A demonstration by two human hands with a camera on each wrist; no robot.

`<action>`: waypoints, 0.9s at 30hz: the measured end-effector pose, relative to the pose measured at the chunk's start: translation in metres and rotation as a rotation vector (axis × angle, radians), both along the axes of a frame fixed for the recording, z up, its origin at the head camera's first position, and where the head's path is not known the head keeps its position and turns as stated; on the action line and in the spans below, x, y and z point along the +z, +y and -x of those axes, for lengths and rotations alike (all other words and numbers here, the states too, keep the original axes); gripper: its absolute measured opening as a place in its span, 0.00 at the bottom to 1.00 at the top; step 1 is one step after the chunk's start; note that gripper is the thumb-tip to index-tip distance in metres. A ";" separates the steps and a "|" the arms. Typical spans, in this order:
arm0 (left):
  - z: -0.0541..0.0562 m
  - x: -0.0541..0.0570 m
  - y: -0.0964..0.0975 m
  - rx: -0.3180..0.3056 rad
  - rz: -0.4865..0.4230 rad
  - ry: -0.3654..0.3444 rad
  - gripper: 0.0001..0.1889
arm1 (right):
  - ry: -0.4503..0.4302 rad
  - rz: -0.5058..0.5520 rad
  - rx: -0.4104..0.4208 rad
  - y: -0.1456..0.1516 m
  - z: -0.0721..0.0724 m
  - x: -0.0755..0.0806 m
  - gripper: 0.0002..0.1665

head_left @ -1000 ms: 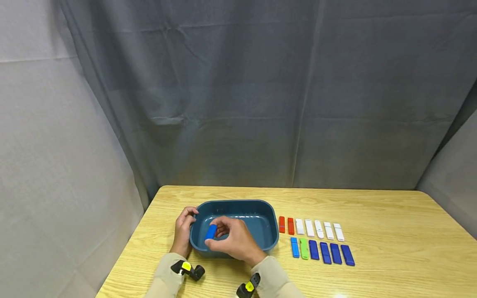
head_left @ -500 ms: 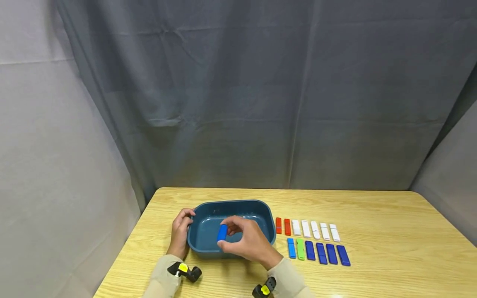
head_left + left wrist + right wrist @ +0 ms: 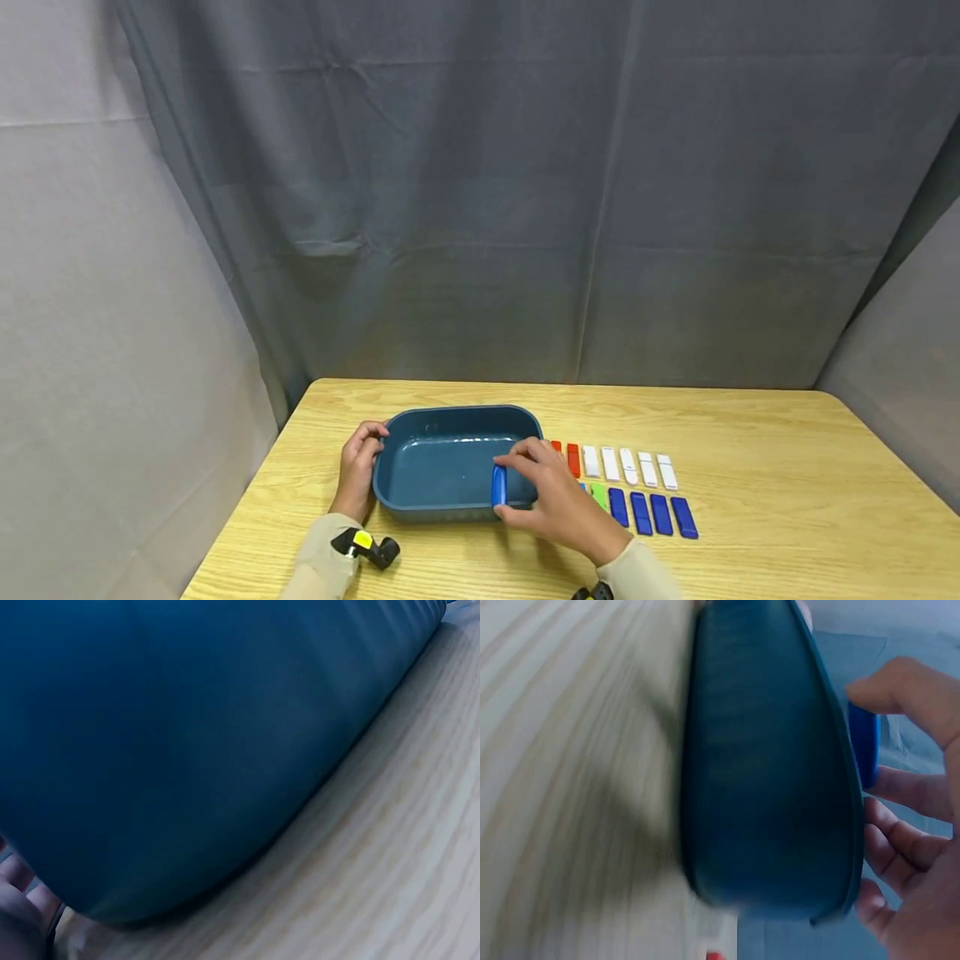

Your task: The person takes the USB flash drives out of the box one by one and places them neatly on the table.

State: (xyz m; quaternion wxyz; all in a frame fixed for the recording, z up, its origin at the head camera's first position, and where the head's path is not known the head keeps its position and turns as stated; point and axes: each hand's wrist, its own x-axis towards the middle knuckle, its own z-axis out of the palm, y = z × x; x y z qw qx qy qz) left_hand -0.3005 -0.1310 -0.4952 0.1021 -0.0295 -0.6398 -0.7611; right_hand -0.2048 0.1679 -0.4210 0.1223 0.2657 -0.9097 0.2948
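Note:
My left hand point(image 3: 360, 467) holds the left end of a dark teal plastic basin point(image 3: 450, 414), its fingers over the rim. The basin's outer wall point(image 3: 187, 765) fills much of the left wrist view. Between thumb and fingertips my right hand point(image 3: 555, 500) pinches a blue USB flash drive point(image 3: 498, 485), upright above the basin's front right rim. In the right wrist view the same flash drive point(image 3: 864, 746) shows beside the basin wall. Just right of that hand lie more flash drives, and the hand hides part of the nearest ones.
The back row has red flash drives point(image 3: 573, 460) and several white flash drives point(image 3: 628, 467). In the front row lie a partly hidden light blue one, a green flash drive point(image 3: 598, 495) and several dark blue flash drives point(image 3: 661, 514). A grey curtain point(image 3: 480, 208) hangs behind the wooden table point(image 3: 780, 475).
My right hand has carried the blue flash drive rightward, from over the basin's left part to its front right rim. My left hand has stayed at the basin's left end.

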 end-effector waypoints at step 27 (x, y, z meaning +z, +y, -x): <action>-0.005 0.009 0.004 -0.011 0.003 0.002 0.10 | 0.150 -0.105 -0.024 0.053 0.001 0.005 0.30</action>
